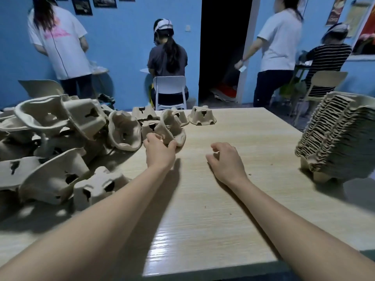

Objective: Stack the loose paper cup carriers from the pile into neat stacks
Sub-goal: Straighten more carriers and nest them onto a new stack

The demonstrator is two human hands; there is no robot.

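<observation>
Left hand point(160, 152) pinching a tilted cup carrier point(172, 128) at the pile's point(54, 142) right edge, right hand point(226, 162) empty, fingers loosely curled over the table point(223, 209), leaning stack point(336, 136) far right of the pile

The pile point(50, 142) runs off the left edge, its far carriers buried under others. The stack point(334, 136) is cut by the right edge. The left hand point(160, 151) hides its own fingertips, so its grip stays unclear.

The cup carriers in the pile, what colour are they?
Plain beige-grey, like the cup carriers pile shows in the head view.
</observation>
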